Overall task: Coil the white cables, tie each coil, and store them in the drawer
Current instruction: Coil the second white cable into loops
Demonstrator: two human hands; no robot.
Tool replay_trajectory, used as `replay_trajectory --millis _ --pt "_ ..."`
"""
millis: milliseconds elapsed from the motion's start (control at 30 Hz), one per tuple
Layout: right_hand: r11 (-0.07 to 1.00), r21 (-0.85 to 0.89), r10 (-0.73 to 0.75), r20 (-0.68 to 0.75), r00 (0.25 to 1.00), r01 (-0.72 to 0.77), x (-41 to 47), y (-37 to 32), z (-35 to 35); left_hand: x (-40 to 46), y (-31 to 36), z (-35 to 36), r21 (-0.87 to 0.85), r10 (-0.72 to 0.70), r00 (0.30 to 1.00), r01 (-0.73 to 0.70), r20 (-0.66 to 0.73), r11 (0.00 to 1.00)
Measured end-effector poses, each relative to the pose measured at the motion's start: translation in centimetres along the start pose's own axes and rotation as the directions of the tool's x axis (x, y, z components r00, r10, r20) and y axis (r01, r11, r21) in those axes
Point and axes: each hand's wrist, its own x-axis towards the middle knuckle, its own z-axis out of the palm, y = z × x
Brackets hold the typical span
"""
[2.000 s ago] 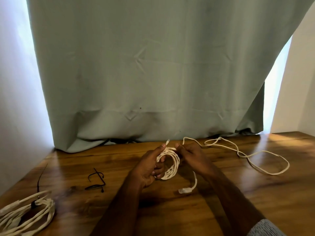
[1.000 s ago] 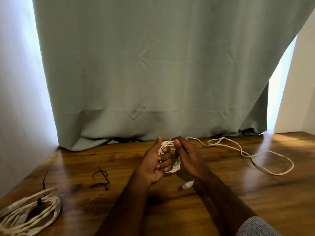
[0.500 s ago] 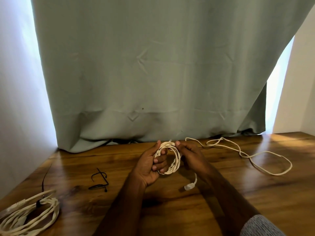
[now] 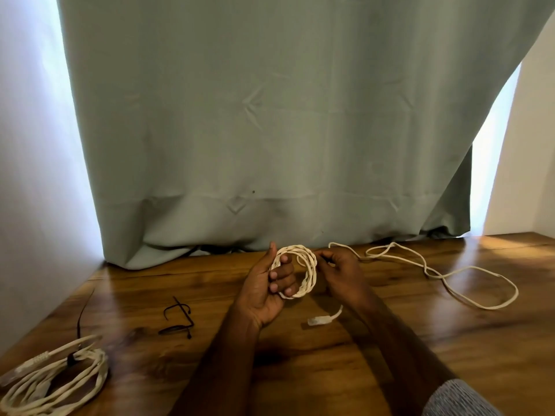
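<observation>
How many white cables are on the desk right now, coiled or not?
2. One tied coil lies at the desk's near left corner; the other cable is half coiled in the left hand, its tail trailing right. More may be hidden.

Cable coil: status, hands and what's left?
Left hand holds coil. Right hand pinches the cable, feeding it. Loose tail not yet wound, lying on table. Black ties untouched; nothing blocking.

bare forearms, grey, seemingly knitted right sleeve [image 4: 456,399]

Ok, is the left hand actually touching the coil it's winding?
Touching. The head view shows the left hand with its fingers threaded through the coil, the loops wrapping round them.
</observation>
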Motion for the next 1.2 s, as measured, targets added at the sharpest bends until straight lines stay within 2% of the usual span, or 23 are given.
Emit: replay_trajectory --millis 133,233,333,433,533,633,733,833,933,1100,1200 --pt "0.991 -0.067 0.127 0.121 0.985 -0.119 -1.0 -0.5 -0.5 0.1 0.7 -0.5 -0.085 0.081 0.996 -0.078 0.030 0.993" --pt "0.996 -0.063 0.079 0.176 0.981 -0.068 -1.9 -1.4 -0.8 0.3 1.1 -0.8 -0.103 0.147 0.989 -0.147 -0.011 0.984" --pt "0.980 -0.197 0.059 0.297 0.953 0.001 -1.9 -2.1 -0.6 0.6 1.0 -0.6 -0.069 0.202 0.976 -0.207 -0.079 0.976" --pt "0.979 -0.205 0.058 0.359 0.932 0.018 -1.8 -2.8 -0.4 0.8 1.0 -0.5 -0.006 0.250 0.953 -0.255 -0.169 0.967" --pt "0.941 -0.282 -0.059 0.415 0.908 0.190 -1.9 -3.2 -0.4 1.0 1.0 -0.5 0.069 0.284 0.918 -0.276 -0.279 0.959" --pt "0.860 -0.377 -0.144 0.468 0.872 0.344 -2.0 -3.2 0.1 1.0 0.6 0.1 0.153 0.336 0.883 -0.301 -0.329 0.941" --pt "0.843 -0.328 -0.256 0.452 0.855 0.426 -1.8 -3.2 0.4 1.0 0.1 0.4 0.387 0.397 0.850 -0.256 -0.346 0.886" --pt "0.887 -0.276 -0.245 0.398 0.884 0.371 -1.8 -3.2 0.3 1.1 -0.1 0.5 0.534 0.435 0.836 -0.212 -0.334 0.819" --pt "0.913 -0.235 -0.246 0.337 0.909 0.334 -1.9 -3.1 0.4 0.9 -0.7 1.1 0.665 0.448 0.853 -0.172 -0.269 0.727" --pt "0.952 -0.194 -0.190 0.237 0.953 0.238 -2.1 -3.0 0.5 0.3 -1.4 1.0 0.737 0.396 0.910 -0.181 -0.125 0.651" --pt "0.969 -0.164 -0.156 0.175 0.972 0.185 -2.3 -3.3 0.7 0.0 -1.7 1.2 0.720 0.364 0.923 -0.166 -0.128 0.674"
